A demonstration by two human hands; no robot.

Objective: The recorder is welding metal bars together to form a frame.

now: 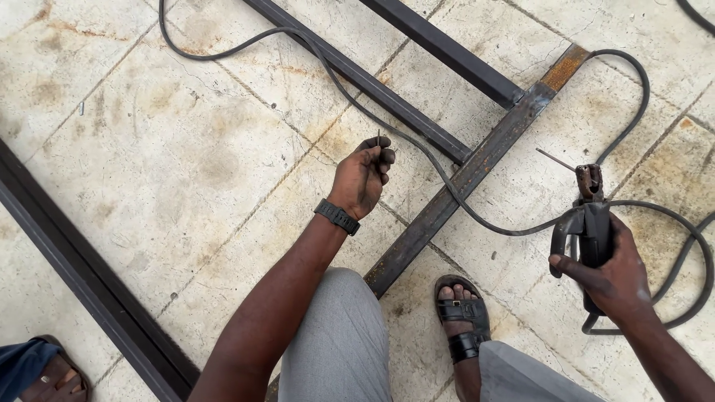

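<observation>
Grey trouser knees (339, 342) and a sandalled foot (462, 320) sit lowest in view, at 6 o'clock.

1. Steel frame (447, 197): rusty rectangular tubes lie flat on the stained concrete floor (186, 149), running from 6 toward 1 o'clock, with two dark cross tubes meeting the main one at 12 o'clock. Judgement: keep the joint clear of the cable before striking an arc.
2. Black cable (477, 216): it crosses over the tubes toward 3 o'clock.
3. Right hand (607, 275), at 3 o'clock: closed firmly around the electrode holder (592, 223), its clamp gripping a short rod stub (555, 158).
4. Left hand (363, 179), at centre: fingertips pinched narrowly on a thin rod piece (378, 138), held upright above the floor.
</observation>
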